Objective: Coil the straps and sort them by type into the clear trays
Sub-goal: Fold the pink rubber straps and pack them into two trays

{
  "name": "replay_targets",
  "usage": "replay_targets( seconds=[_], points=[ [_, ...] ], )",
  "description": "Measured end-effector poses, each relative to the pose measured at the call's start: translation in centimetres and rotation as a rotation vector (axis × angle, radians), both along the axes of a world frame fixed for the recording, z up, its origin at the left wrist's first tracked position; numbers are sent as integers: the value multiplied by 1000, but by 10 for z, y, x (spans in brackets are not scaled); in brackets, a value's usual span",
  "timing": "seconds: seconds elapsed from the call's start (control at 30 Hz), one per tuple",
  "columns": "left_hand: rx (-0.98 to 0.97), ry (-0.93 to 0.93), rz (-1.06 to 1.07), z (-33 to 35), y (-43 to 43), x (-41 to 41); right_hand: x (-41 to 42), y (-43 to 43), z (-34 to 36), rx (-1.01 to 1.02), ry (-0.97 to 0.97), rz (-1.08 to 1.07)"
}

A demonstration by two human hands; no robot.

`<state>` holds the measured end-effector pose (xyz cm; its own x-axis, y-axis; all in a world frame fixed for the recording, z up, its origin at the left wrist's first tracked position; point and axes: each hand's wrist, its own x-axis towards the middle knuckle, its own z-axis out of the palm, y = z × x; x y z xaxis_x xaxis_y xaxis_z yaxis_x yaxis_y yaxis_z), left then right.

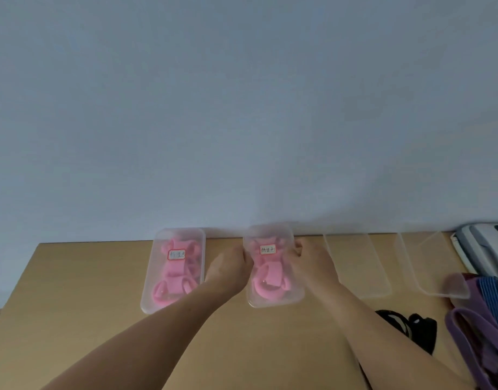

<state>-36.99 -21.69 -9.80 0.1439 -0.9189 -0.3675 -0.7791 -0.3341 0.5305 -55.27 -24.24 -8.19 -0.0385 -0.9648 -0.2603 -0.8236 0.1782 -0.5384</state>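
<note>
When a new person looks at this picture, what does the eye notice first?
Bright pink coiled straps fill the left clear plastic tray and the second clear plastic tray on the wooden table. The left hand and the right hand grip the second tray's sides. Loose purple straps lie at the right edge.

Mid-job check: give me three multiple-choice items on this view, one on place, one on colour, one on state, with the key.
1. The left hand and right hand grip which tray? A leftmost B second from left C rightmost
2. The labelled trays hold straps coloured: A black B pink C green
3. The two right trays are: A stacked B full C empty
Key: B, both hands clasp the sides of the second tray; B, pink shows through the plastic; C, nothing shows inside them.
</note>
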Motion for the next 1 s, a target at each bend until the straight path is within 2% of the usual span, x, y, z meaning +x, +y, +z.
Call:
replay_targets(
  seconds=[0.17,0.33,0.4,0.47,0.53,0.63,0.7,0.77,0.87,1.0],
  points=[
    [5,140,41,-7,-5,-2,-6,-6,-9,-2,2,-48],
    [92,398,248,-6,-6,-4,-10,-12,-16,32,-12,-51],
    [122,432,293,-4,-6,-5,-11,-16,-15,39,11,-47],
    [90,356,278,-3,-6,-8,-13,-20,-14,61,47,-41],
    [-24,97,162,-5,-4,-13,-14,-23,-15,83,66,-30],
    [-277,-286,-101,-8,-1,-24,-16,-24,-18,115,58,-19],
    [-319,-404,-312,-7,1,-28,-16,-24,-19,123,55,-1],
    [-366,-450,-489,-5,3,-32,-16,-23,-20,121,42,13],
    [-414,-458,-532,-3,5,-43,-16,-22,-22,109,28,13],
    [-180,-434,-496,-14,8,-47,-17,-24,-23,116,18,2]
  ],
)
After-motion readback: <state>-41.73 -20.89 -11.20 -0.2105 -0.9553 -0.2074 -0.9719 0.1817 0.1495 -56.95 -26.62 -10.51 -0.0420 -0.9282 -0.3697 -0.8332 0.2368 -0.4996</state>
